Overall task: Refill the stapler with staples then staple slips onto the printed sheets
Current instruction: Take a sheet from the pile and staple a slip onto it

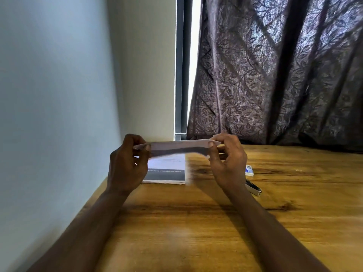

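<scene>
Both hands hold a printed sheet (177,147) nearly edge-on above the wooden table (196,222). My left hand (125,165) pinches its left end, and my right hand (227,163) pinches its right end. The sheet looks blurred. Under it, a stack of printed sheets (167,173) with a dark band lies flat on the table. The stapler (253,187), black and silver, lies to the right behind my right wrist. A small blue-and-white staple box (249,170) sits just beyond the stapler, partly hidden by my right hand.
A pale wall (59,95) runs along the table's left edge. A dark patterned curtain (275,75) hangs behind the table's far edge, with a window frame (181,65) beside it.
</scene>
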